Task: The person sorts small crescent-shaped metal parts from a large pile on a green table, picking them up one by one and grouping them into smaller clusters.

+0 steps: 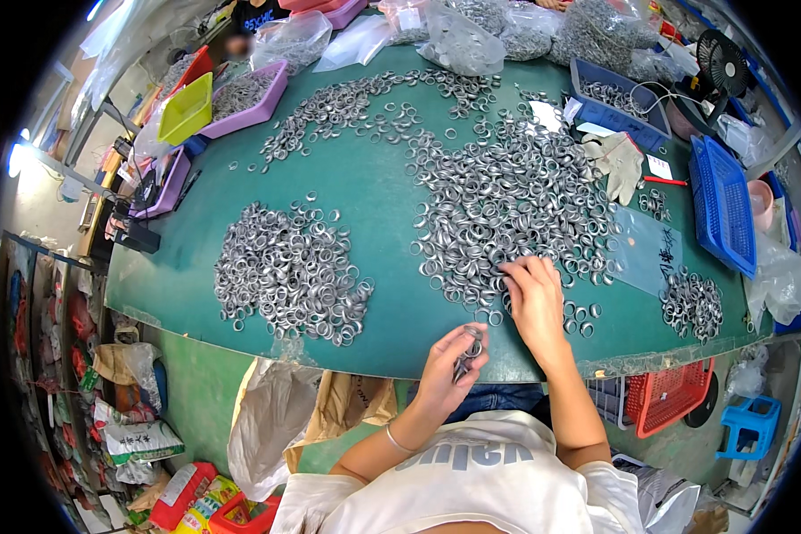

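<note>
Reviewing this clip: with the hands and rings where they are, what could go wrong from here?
The left hand grips a stack of metal rings right at the table edge; a slip would likely drop them to the floor. The right hand reaches into the big ring pile, and loose rings lying near the edge might get swept off.

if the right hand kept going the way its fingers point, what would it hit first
The right hand points up and left across the green table. Its fingertips already rest on the big pile of metal rings, so it would likely plough straight into those rings.
</note>
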A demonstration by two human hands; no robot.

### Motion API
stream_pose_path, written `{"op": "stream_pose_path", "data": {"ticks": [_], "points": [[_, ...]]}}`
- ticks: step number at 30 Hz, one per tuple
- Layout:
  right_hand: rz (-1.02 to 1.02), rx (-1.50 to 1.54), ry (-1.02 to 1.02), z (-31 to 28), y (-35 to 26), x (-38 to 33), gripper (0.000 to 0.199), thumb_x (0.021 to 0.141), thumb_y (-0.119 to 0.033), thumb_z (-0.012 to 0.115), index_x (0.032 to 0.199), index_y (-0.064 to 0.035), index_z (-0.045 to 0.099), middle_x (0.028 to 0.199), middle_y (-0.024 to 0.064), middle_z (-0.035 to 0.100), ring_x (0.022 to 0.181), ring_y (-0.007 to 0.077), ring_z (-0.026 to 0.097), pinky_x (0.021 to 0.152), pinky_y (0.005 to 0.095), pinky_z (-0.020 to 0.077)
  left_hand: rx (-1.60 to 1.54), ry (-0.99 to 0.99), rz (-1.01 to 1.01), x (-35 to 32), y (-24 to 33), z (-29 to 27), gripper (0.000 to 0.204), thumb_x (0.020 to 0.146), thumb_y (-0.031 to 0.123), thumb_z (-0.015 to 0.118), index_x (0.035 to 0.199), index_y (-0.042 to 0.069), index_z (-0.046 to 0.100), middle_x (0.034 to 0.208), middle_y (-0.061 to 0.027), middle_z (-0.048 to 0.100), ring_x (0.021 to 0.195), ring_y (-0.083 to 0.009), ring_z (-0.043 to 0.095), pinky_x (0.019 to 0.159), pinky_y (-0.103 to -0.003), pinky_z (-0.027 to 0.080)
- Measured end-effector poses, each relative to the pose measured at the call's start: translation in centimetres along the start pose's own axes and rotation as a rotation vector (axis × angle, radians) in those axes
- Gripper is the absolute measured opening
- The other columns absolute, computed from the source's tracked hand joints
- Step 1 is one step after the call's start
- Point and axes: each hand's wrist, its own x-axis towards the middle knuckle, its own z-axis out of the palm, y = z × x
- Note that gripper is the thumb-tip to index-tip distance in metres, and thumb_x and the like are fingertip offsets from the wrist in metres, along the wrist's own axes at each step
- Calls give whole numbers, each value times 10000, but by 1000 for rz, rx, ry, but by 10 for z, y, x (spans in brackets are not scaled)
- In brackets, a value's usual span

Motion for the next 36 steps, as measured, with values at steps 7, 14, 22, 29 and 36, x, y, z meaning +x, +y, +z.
{"op": "stream_pose_path", "data": {"ticks": [7,14,22,29,36], "points": [[462,678,-91,-5,10,-16,96,845,-29,630,921,-9,684,839,46,672,735,124,602,688,255,459,131,17,41,-1,-2,-4,232,893,66,484,1097,-1,570,1064,-143,587,761,-146,562,389,-170,364],[588,1054,-278,-23,-10,-45,94,857,-44,643,919,21,674,841,45,676,733,76,580,673,215,463,235,66,0,2,-6,-1,278,942,219,544,1115,7,588,927,-82,626,686,-118,575,428,-156,365],[33,229,-160,-34,-31,-28,34,792,-6,652,818,8,636,725,84,604,592,167,521,557,273,406,207,62,10,2,-5,-1,255,927,181,564,1111,5,576,935,-80,620,703,-106,574,401,-159,378],[-18,-146,-11,-5,-9,-15,118,727,-67,695,826,-39,637,831,64,573,816,257,512,732,379,357,69,-41,-65,3,0,2,201,925,196,570,1051,39,566,996,-110,574,715,-118,541,389,-145,376],[16,-27,8,1,0,-23,103,749,-37,662,830,-43,599,885,75,577,860,273,511,742,386,351,-4,15,-80,8,4,-9,160,938,229,564,962,72,580,940,-82,551,699,-119,517,373,-138,351]]}}
